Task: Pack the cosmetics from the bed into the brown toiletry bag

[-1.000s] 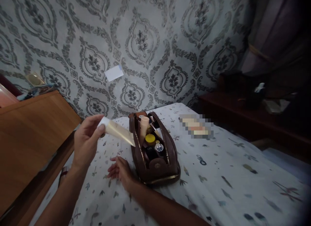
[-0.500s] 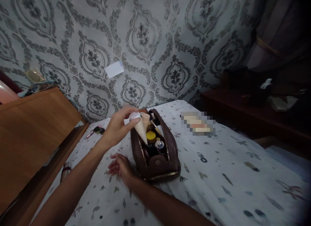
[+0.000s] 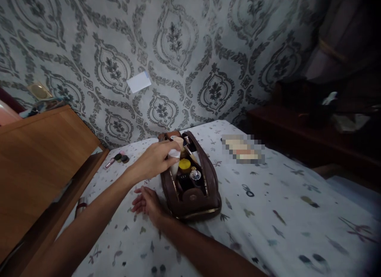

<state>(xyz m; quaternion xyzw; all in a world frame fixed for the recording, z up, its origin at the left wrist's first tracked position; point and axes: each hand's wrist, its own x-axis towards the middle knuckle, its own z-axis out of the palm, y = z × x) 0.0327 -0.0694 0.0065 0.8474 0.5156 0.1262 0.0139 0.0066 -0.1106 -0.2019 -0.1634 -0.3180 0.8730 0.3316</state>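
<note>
A brown leather toiletry bag stands unzipped on the patterned bedsheet. Inside it I see a yellow-lidded jar, a small silver-capped bottle, a peach tube and some dark items. My left hand pinches the white cap end of a pale cream tube, which stands upright with its lower end down inside the bag's left side. My right hand lies flat on the sheet, fingers apart, just left of the bag, holding nothing.
A wooden cabinet stands along the left of the bed. Small cosmetic items lie on the sheet near it. A blurred flat object lies behind the bag. A dark wooden bench stands at the right, by the patterned wall.
My left hand swung the cream tube from out at the left over to the bag, turned it upright and lowered it inside. My right hand stayed on the sheet.
</note>
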